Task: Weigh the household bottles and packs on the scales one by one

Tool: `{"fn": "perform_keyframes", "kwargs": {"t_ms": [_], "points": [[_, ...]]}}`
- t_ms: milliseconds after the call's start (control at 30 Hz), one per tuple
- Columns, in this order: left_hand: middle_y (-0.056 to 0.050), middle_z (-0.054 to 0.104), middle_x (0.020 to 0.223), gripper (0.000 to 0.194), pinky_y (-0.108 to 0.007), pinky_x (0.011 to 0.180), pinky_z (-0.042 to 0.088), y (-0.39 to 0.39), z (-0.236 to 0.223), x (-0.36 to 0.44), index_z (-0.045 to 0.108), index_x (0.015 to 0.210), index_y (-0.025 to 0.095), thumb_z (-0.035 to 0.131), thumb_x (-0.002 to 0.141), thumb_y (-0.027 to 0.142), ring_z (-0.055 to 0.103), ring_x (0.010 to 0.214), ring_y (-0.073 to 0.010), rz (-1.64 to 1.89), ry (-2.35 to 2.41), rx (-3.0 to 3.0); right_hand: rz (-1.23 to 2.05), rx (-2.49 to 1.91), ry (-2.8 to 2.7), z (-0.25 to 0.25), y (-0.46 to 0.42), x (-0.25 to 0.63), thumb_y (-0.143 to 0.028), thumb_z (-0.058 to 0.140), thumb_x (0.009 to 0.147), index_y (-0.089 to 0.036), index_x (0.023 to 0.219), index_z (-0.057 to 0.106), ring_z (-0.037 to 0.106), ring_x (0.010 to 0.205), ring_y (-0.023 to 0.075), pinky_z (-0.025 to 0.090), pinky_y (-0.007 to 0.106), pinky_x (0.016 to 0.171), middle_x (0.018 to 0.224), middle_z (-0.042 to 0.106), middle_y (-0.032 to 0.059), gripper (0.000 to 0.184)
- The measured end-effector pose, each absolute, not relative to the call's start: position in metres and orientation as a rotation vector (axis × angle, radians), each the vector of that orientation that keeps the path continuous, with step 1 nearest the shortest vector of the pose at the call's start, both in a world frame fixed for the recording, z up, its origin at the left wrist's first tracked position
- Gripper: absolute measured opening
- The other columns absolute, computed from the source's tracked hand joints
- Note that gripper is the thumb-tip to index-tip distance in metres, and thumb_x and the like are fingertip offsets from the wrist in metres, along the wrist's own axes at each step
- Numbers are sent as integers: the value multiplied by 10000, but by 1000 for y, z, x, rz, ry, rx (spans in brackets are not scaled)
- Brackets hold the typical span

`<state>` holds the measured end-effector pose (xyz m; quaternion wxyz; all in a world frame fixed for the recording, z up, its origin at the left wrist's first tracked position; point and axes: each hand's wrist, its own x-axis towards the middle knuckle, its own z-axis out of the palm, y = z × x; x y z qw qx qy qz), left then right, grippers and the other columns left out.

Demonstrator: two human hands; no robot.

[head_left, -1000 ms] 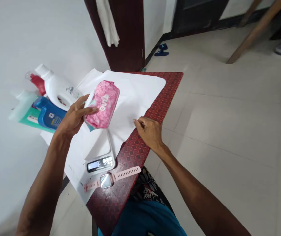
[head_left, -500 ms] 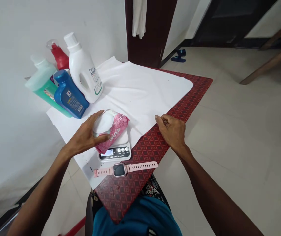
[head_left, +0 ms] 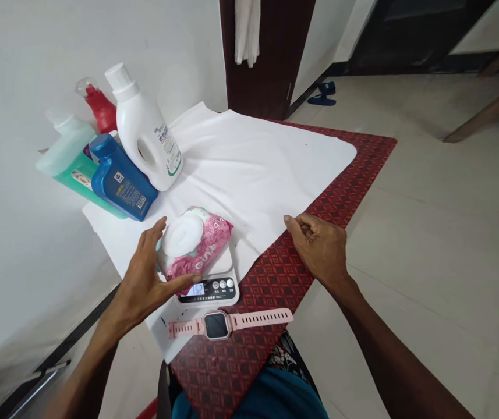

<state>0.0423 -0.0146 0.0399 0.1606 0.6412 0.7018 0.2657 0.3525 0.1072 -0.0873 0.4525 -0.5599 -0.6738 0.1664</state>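
Observation:
A pink and white pack of wet wipes (head_left: 209, 244) with a white flip lid rests on a white digital kitchen scale (head_left: 227, 297), whose display is lit with digits. Beside the pack's left end, my left hand (head_left: 148, 273) is open, thumb and fingers spread apart; its thumb lies close to the pack's lower edge and the display. My right hand (head_left: 319, 244) rests at the table's right edge with its fingers curled in, and I see nothing held in it. In front of the scale lies a pink smartwatch (head_left: 216, 325) with its strap stretched out flat.
A white detergent bottle (head_left: 144, 134), a blue bottle (head_left: 122, 180), a green bottle (head_left: 70, 163) and a red bottle (head_left: 101, 107) stand against the wall at the back left. White cloth (head_left: 258, 163) covers much of the red patterned table (head_left: 271, 267). Blue slippers (head_left: 322, 96) lie on the floor.
My left hand has let go of the wipes pack and drawn back to the left and down. The pack now sits on the scale, and the display reading has changed from zero.

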Motion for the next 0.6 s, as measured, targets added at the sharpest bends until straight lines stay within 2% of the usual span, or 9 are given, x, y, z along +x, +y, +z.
{"fn": "perform_keyframes", "kwargs": {"t_ms": [133, 233, 400, 500, 600], "points": [[-136, 736, 1396, 806, -552, 1083, 595, 1, 37, 58, 607, 1459, 208, 870, 790, 573, 715, 1268, -370, 742, 2067, 1762, 383, -1340, -1662, -89, 108, 354, -452, 562, 1036, -255, 599, 375, 345, 486, 125, 301, 326, 588, 519, 353, -53, 515], [-88, 786, 1237, 742, -499, 974, 623, 16, 49, 63, 680, 1354, 218, 894, 751, 594, 750, 1115, -342, 811, 2088, 1617, 371, -1317, -1659, -90, 110, 355, -436, 572, 1046, -246, 614, 422, 360, 480, 121, 308, 318, 578, 524, 380, -54, 496], [-108, 770, 1257, 731, -516, 1027, 586, 90, 55, 62, 710, 1278, 205, 909, 690, 591, 711, 1168, -367, 1031, 2153, 1742, 370, -1289, -1660, -91, 110, 357, -432, 585, 1065, -232, 627, 456, 367, 477, 109, 313, 307, 566, 537, 424, -52, 498], [-127, 762, 1284, 681, -528, 1065, 575, 160, 43, 58, 689, 1280, 199, 919, 698, 467, 704, 1205, -374, 1084, 2182, 1758, 364, -1285, -1653, -90, 109, 359, -433, 582, 1071, -234, 621, 433, 353, 477, 107, 307, 308, 559, 535, 421, -53, 514], [-179, 739, 1320, 665, -585, 1128, 535, 223, 28, 55, 654, 1328, 177, 913, 743, 359, 669, 1302, -426, 1053, 2328, 1663, 397, -1301, -1646, -89, 109, 360, -434, 573, 1076, -238, 630, 452, 359, 479, 113, 317, 312, 559, 537, 429, -50, 502]]}}
